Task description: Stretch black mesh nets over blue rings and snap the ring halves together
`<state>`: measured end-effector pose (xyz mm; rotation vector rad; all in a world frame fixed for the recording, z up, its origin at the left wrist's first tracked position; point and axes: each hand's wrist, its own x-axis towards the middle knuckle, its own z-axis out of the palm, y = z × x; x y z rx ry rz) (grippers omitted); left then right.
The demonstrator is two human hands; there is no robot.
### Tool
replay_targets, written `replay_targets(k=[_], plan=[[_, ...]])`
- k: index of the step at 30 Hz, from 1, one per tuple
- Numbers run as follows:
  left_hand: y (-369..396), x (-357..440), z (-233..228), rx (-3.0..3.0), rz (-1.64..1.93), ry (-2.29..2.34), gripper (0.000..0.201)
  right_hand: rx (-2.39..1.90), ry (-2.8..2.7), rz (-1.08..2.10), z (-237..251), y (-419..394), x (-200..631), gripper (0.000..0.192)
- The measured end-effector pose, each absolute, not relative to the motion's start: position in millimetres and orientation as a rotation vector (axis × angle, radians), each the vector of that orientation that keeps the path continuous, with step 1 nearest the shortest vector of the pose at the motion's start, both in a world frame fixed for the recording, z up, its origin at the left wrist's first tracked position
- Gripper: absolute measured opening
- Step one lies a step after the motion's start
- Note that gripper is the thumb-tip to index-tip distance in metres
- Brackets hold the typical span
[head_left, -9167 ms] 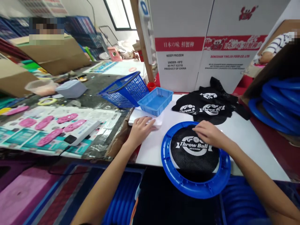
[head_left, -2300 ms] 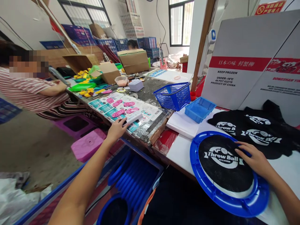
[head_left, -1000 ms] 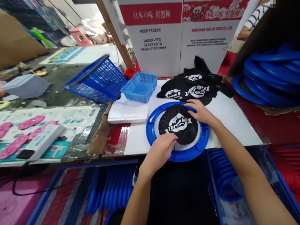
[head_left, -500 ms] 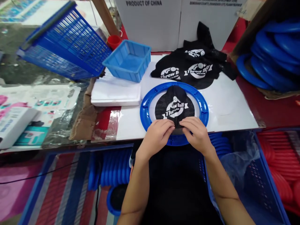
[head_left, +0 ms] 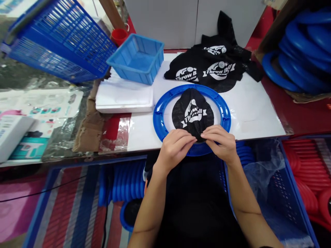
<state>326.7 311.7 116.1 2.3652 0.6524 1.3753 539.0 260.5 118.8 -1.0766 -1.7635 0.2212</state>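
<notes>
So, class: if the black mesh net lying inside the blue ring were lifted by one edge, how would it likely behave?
The black mesh net would probably droop: it already puckers where the left hand and right hand pinch its near edge. It looks light, being thin open mesh. The blue ring seems rigid and would likely stay put.

Bright, even light; wide-angle edge warp
</notes>
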Motion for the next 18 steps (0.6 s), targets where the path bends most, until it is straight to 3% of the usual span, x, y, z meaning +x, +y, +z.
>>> replay_targets(k=[7,9,14,18], plan=[[308.2,329.2,121.2,2.384,1.133,0.713,0.017,-1.053,-1.875,0.235,123.2,262.6,540.3,0.012],[305.9,332.9,119.3,2.41,1.152,0.793,0.012,-1.083,-1.853,0.211,123.4,262.8,536.9,0.01],[306.9,326.0,110.3,2.296,1.358,0.704,0.014,-1.077,-1.846,0.204,121.2,261.3,539.5,0.02],[314.6,310.8,108.8,2.278,1.309,0.514,0.02,-0.992,-1.969,0.214,122.6,260.5,548.7,0.025]])
